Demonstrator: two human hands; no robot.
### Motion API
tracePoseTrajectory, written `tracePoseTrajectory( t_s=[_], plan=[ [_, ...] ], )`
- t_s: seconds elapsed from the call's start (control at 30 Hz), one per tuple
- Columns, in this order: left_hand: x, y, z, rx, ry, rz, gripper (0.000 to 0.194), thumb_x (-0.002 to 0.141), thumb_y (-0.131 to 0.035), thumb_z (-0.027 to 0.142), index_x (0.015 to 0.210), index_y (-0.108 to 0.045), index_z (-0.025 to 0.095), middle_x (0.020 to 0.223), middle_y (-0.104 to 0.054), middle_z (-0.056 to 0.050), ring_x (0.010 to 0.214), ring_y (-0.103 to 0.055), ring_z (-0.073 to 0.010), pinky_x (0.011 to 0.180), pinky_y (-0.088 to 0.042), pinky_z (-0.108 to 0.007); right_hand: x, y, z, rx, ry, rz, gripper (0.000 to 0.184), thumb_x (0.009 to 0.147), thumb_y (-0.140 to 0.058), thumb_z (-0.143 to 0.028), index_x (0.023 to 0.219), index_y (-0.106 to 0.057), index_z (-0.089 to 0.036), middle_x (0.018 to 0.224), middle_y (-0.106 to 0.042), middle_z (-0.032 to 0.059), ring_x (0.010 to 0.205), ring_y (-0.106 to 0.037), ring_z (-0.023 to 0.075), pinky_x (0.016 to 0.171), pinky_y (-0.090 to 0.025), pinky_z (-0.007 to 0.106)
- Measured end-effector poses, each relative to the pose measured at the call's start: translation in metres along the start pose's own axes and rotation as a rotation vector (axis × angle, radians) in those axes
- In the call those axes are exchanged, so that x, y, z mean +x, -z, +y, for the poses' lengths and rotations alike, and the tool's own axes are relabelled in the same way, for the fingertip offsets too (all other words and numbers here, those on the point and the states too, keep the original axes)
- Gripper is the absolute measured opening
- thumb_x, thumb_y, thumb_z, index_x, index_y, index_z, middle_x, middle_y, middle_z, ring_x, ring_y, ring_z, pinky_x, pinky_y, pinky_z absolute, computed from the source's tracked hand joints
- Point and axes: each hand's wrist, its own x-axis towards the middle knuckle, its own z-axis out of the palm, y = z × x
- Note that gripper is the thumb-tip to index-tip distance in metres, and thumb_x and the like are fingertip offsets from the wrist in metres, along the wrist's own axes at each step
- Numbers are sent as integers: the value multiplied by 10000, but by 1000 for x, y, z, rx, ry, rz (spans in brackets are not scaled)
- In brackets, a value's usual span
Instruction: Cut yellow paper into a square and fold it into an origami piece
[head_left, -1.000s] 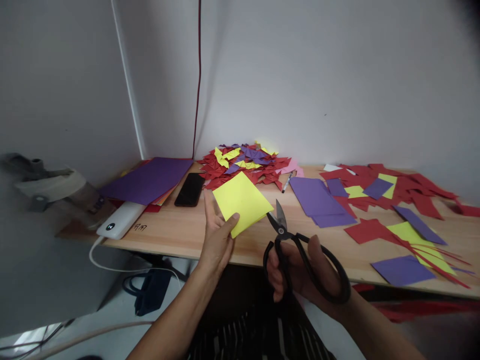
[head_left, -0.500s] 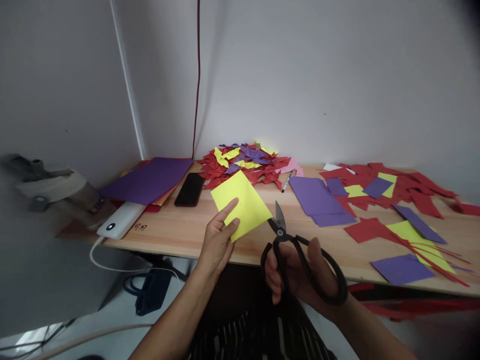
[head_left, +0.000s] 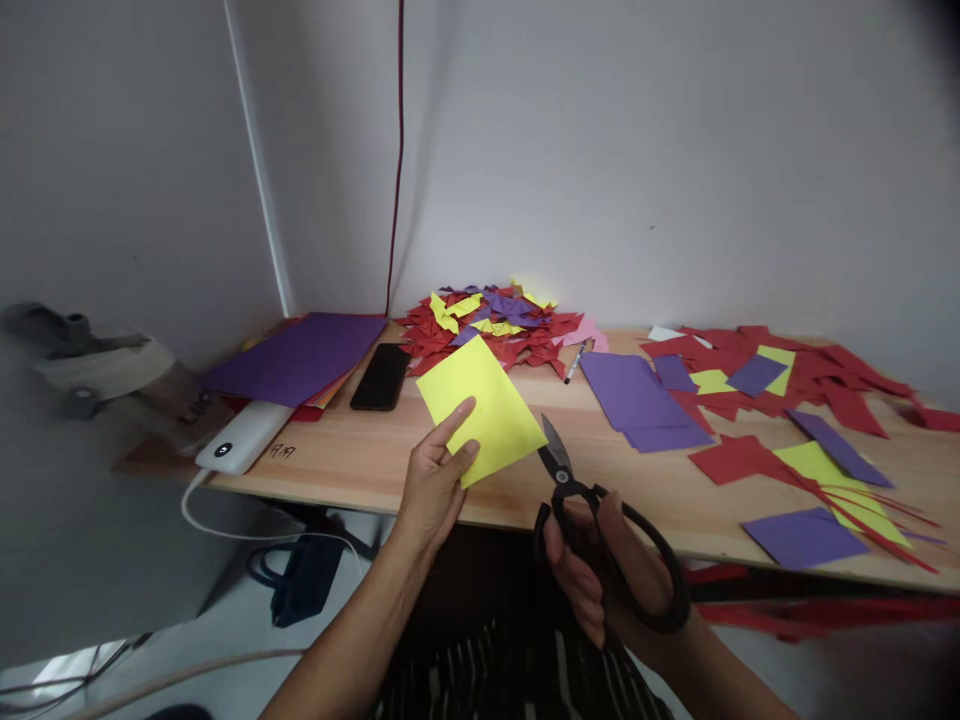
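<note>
My left hand (head_left: 436,480) pinches a yellow sheet of paper (head_left: 491,400) by its lower left side, thumb and forefinger lying on its face. The sheet is held up above the table's front edge, tilted so that one corner points right. My right hand (head_left: 600,560) grips black-handled scissors (head_left: 562,478), with fingers and thumb through the loops. Their blades point up and left, close to the sheet's right corner, and look nearly closed. Whether the blades touch the paper I cannot tell.
Folded red, purple and yellow pieces (head_left: 487,320) are heaped by the wall. Purple sheets (head_left: 637,400), a pen (head_left: 575,362) and red scraps (head_left: 840,375) lie to the right. A phone (head_left: 379,377), a purple stack (head_left: 300,355) and a white power bank (head_left: 244,440) lie left on the wooden table (head_left: 337,470).
The left forefinger has come round onto the sheet's face, and the sheet has tilted slightly. The scissor blades, apart before, have drawn nearly together beside the right corner.
</note>
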Motion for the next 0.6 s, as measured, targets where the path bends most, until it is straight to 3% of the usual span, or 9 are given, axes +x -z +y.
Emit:
tracePoseTrajectory(
  t_s=[0.4,0.6],
  plan=[
    [-2,2,5,34,-1,12,657,690,-803,226,1309,-584,187,1237,-658,-136,1145,-619,-254,1015,-466,-363,-6,-2,6,32,-111,92,618,833,-445,-720,684,-582,-136,405,-302,-94,281,-198,14,237,-284,124],
    [-3,7,5,44,-2,7,630,691,-800,204,1289,-601,185,1183,-688,-127,1119,-633,-237,1027,-442,-344,-2,-1,11,74,-62,-16,634,785,-450,-773,743,-572,-152,472,-357,-78,341,-286,33,287,-331,141]
  ],
)
